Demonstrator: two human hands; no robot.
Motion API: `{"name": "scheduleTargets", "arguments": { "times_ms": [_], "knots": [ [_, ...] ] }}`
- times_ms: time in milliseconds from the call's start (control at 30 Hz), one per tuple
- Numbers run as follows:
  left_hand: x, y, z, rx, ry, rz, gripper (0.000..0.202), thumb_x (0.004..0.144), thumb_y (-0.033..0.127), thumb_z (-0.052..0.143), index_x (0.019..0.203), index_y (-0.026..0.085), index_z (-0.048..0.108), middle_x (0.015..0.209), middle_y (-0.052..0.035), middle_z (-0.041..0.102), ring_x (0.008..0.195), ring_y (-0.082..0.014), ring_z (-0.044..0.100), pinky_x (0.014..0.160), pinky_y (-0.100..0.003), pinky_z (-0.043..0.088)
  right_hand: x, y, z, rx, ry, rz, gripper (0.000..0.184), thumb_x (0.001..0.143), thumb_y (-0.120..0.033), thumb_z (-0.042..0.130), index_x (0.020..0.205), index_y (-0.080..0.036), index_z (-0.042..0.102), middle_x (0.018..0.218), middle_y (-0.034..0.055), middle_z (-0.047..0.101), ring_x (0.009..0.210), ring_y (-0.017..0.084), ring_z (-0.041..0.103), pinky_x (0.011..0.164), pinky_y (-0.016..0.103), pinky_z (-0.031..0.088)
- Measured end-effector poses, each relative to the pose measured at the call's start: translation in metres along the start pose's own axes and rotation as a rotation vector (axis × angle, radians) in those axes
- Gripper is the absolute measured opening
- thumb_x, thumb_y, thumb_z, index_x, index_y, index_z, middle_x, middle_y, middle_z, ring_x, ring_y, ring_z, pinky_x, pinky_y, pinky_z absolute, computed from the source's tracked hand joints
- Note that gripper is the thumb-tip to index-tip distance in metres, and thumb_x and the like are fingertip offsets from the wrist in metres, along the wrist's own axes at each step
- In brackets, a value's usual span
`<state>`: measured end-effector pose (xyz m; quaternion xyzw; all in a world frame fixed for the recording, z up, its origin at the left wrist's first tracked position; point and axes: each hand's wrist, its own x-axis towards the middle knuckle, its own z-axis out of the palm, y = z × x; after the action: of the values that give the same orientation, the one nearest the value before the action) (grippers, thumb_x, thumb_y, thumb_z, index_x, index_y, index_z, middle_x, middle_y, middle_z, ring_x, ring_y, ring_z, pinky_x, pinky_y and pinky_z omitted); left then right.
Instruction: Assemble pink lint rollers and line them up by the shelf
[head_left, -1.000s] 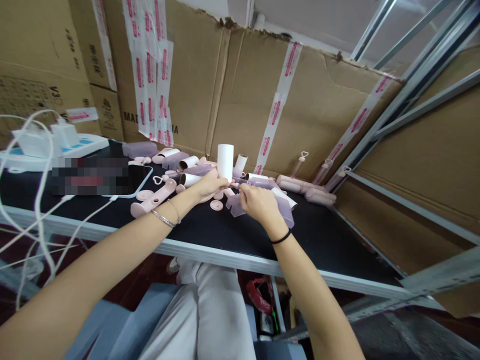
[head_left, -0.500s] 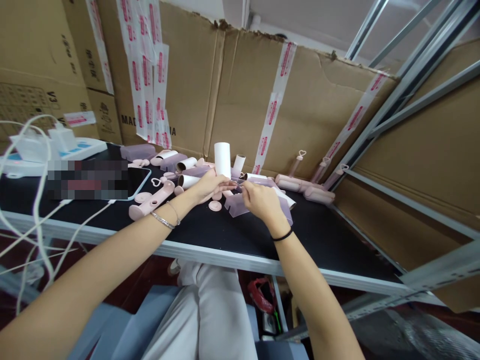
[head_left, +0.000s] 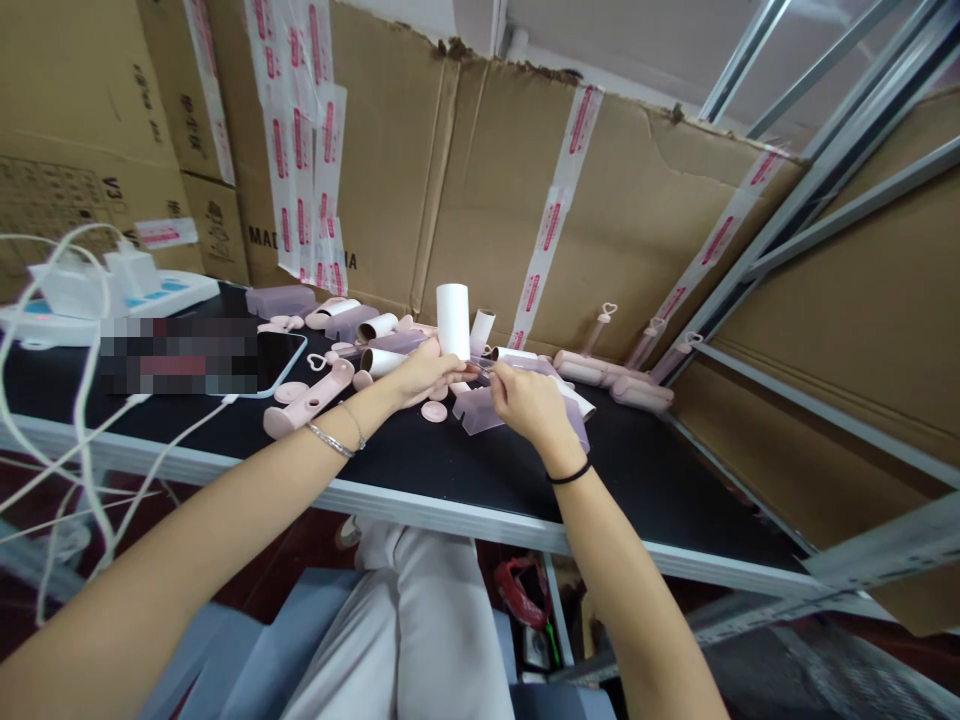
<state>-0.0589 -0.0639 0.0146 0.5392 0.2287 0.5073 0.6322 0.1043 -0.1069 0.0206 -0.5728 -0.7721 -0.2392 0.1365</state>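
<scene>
My left hand is closed, its fingertips drawn together beside the base of an upright white paper roll. I cannot tell whether it grips the roll or the roll stands just behind it. My right hand is closed in a pinch, meeting the left fingertips at a small shiny piece too small to name. Under and beside the right hand lies a translucent purple cover. A round pink disc rests just below the left fingers. Left of them lies a long pink handle part.
More white rolls, purple covers and pink pieces lie along the back. Assembled pink rollers with heart-shaped loops are at the right. A phone, white cables and a power strip occupy the left. Cardboard walls the back.
The whole view has shifted slightly to the right. Both hands stay together at the same spot, with their grips looking much the same.
</scene>
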Motion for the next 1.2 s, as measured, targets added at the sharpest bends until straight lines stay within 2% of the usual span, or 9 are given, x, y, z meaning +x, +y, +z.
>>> {"name": "scheduleTargets", "arguments": {
  "times_ms": [200,467,700,833,1000,1100,1200],
  "knots": [
    [0.0,0.0,0.002,-0.001,0.002,-0.004,0.024,0.072,-0.004,0.046,0.09,0.012,0.046,0.072,0.0,0.063,0.074,-0.0115,0.066,0.094,-0.039,0.045,0.0,0.001,0.001,0.003,0.011,-0.001,0.033,0.093,-0.032,0.027,0.088,-0.021,0.057,0.079,0.003,0.068,0.068,0.017,0.061,0.053,0.027,0.02],
    [0.002,-0.004,-0.002,-0.017,-0.009,0.006,0.026,0.071,-0.002,0.05,0.092,0.013,0.044,0.073,0.0005,0.061,0.073,-0.0117,0.065,0.093,-0.04,0.045,0.0,-0.001,-0.001,0.009,-0.029,0.007,0.035,0.093,-0.032,0.025,0.092,-0.021,0.058,0.084,0.004,0.069,0.072,0.017,0.061,0.056,0.026,0.025],
    [0.001,-0.006,-0.002,-0.003,-0.008,0.007,0.029,0.07,-0.003,0.051,0.093,0.013,0.043,0.073,0.0007,0.06,0.073,-0.0115,0.065,0.09,-0.04,0.047,0.0,0.001,0.001,0.009,-0.041,0.013,0.036,0.093,-0.032,0.025,0.09,-0.02,0.059,0.079,0.0047,0.068,0.072,0.019,0.063,0.055,0.026,0.027],
    [0.001,-0.01,-0.002,0.038,-0.001,0.017,0.03,0.071,-0.001,0.054,0.094,0.014,0.042,0.073,0.0008,0.06,0.072,-0.0109,0.064,0.088,-0.039,0.048,-0.001,0.0,0.0,0.023,-0.06,-0.019,0.036,0.093,-0.03,0.025,0.094,-0.022,0.059,0.083,0.0047,0.069,0.075,0.02,0.064,0.057,0.026,0.031],
    [0.003,-0.013,-0.002,0.142,0.061,0.057,0.034,0.07,0.005,0.061,0.097,0.014,0.043,0.078,0.0006,0.06,0.073,-0.0127,0.064,0.08,-0.038,0.051,-0.001,-0.01,-0.001,0.011,-0.144,-0.06,0.034,0.091,-0.029,0.028,0.103,-0.02,0.059,0.088,0.0085,0.069,0.078,0.021,0.065,0.061,0.027,0.036],
    [0.005,-0.011,-0.003,0.109,0.058,0.058,0.029,0.073,0.009,0.059,0.097,0.014,0.043,0.078,-0.0002,0.06,0.074,-0.0136,0.064,0.076,-0.037,0.052,-0.001,-0.01,-0.001,0.016,-0.12,-0.039,0.034,0.092,-0.03,0.026,0.102,-0.02,0.058,0.087,0.0083,0.069,0.076,0.021,0.065,0.06,0.027,0.035],
    [0.005,-0.009,-0.003,0.044,0.027,0.063,0.026,0.074,0.008,0.056,0.096,0.013,0.043,0.077,-0.0005,0.06,0.075,-0.013,0.064,0.079,-0.036,0.05,-0.001,-0.006,-0.001,0.031,-0.064,-0.005,0.036,0.094,-0.031,0.023,0.098,-0.02,0.057,0.087,0.0066,0.069,0.076,0.02,0.064,0.059,0.026,0.034]
  ]
}}
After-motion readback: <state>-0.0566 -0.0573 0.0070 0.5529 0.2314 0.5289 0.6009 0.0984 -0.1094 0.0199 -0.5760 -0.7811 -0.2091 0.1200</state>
